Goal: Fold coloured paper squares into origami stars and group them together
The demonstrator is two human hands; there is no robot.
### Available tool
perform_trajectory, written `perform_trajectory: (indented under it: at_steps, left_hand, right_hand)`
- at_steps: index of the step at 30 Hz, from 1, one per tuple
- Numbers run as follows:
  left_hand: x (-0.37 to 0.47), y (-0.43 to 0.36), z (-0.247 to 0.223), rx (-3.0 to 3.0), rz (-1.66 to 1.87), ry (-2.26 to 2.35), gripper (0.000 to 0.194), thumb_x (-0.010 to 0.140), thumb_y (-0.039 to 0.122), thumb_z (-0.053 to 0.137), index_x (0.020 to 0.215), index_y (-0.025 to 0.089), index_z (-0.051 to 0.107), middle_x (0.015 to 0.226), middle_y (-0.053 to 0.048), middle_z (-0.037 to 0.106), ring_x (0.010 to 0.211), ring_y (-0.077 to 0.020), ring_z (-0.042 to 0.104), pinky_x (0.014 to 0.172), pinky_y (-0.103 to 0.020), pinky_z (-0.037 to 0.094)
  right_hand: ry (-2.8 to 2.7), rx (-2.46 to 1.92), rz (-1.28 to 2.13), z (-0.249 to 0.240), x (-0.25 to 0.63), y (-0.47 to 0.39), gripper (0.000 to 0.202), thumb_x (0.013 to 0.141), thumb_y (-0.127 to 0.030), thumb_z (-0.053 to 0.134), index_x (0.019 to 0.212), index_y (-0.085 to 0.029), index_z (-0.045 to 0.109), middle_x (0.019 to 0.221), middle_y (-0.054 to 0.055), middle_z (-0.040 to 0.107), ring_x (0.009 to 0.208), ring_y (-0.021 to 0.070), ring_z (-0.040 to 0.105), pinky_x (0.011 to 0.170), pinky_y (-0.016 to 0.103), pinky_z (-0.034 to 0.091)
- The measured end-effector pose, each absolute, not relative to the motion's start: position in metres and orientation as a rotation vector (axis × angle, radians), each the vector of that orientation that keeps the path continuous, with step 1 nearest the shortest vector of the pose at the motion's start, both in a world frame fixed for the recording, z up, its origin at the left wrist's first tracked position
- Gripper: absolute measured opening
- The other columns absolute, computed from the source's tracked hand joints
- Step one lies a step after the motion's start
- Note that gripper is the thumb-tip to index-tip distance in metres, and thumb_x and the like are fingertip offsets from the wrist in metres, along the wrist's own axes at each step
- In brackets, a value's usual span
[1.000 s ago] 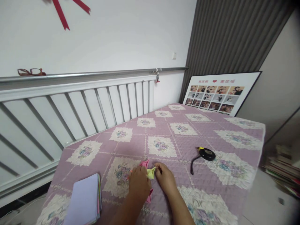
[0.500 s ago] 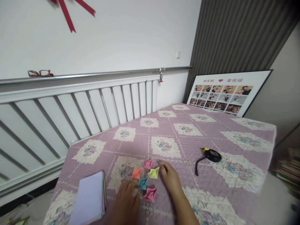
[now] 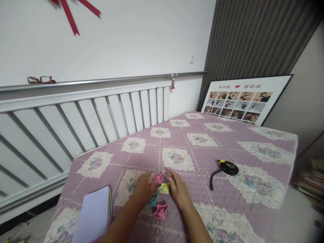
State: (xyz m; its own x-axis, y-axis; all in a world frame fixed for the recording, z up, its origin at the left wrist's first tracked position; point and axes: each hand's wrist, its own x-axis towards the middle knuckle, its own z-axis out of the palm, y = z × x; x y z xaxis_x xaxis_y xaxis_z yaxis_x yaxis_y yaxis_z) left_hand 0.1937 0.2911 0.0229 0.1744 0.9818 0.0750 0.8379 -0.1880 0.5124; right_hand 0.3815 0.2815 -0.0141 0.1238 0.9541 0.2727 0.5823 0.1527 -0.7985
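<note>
Small folded paper boats lie grouped on the quilted tablecloth [image 3: 202, 162]. At the back is a pink boat [image 3: 158, 178], with a yellow boat [image 3: 163, 188] just in front of it. Nearer are a teal boat [image 3: 153, 199] and another pink boat [image 3: 161, 212]. My left hand [image 3: 144, 187] curves along the group's left side, thumb and fingers apart, covering nearly all of an orange boat; a sliver shows between them. On the other side my right hand [image 3: 178, 189] is cupped beside the yellow boat, fingers curved and apart.
A stack of coloured paper [image 3: 93, 214] lies at the front left. To the right rests a black tape measure [image 3: 228, 167] with a strap. A white radiator [image 3: 101, 118] runs along the far left edge, under a pipe holding glasses [image 3: 42, 80]. A photo board [image 3: 235, 98] leans behind.
My left hand has moved forward over the orange boat, which is now mostly hidden. My right hand has turned inward and reached slightly forward. The view has shifted a little.
</note>
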Motion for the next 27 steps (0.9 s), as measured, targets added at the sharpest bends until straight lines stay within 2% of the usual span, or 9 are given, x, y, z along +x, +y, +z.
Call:
perform_trajectory:
  at_steps: [3, 7, 13, 27]
  left_hand:
    - [0.196, 0.295, 0.022, 2.139, 0.469, 1.729, 0.044, 0.090, 0.027, 0.042, 0.131, 0.014, 0.053, 0.128, -0.013, 0.062, 0.121, -0.0250, 0.053, 0.104, -0.034, 0.036]
    - [0.197, 0.299, 0.021, 2.162, 0.377, 1.742, 0.042, 0.092, 0.023, 0.039, 0.132, 0.015, 0.052, 0.123, -0.013, 0.065, 0.115, -0.0235, 0.057, 0.100, -0.032, 0.038]
    - [0.199, 0.297, 0.023, 2.172, 0.336, 1.766, 0.041, 0.092, 0.021, 0.038, 0.130, 0.016, 0.054, 0.122, -0.012, 0.066, 0.117, -0.0241, 0.057, 0.102, -0.034, 0.036]
    - [0.203, 0.287, 0.032, 2.165, 0.291, 1.782, 0.045, 0.091, 0.022, 0.040, 0.134, 0.016, 0.053, 0.126, -0.013, 0.064, 0.119, -0.0258, 0.056, 0.104, -0.038, 0.034]
  right_hand:
    - [-1.579, -1.544, 0.541, -0.014, 0.380, 0.283, 0.053, 0.090, -0.044, 0.036, 0.133, -0.018, 0.053, 0.124, 0.010, 0.067, 0.123, 0.0259, 0.054, 0.108, 0.046, 0.035]
    - [-1.588, -1.562, 0.547, -0.014, 0.380, 0.283, 0.053, 0.090, -0.043, 0.037, 0.135, -0.018, 0.051, 0.123, 0.010, 0.067, 0.123, 0.0258, 0.053, 0.107, 0.046, 0.035]
    - [-1.594, -1.582, 0.550, -0.014, 0.380, 0.283, 0.053, 0.090, -0.043, 0.037, 0.136, -0.018, 0.051, 0.121, 0.010, 0.068, 0.123, 0.0273, 0.054, 0.105, 0.049, 0.035]
    - [-1.574, -1.570, 0.536, -0.019, 0.380, 0.285, 0.053, 0.091, -0.043, 0.038, 0.137, -0.019, 0.049, 0.121, 0.009, 0.068, 0.119, 0.0257, 0.057, 0.105, 0.044, 0.038]
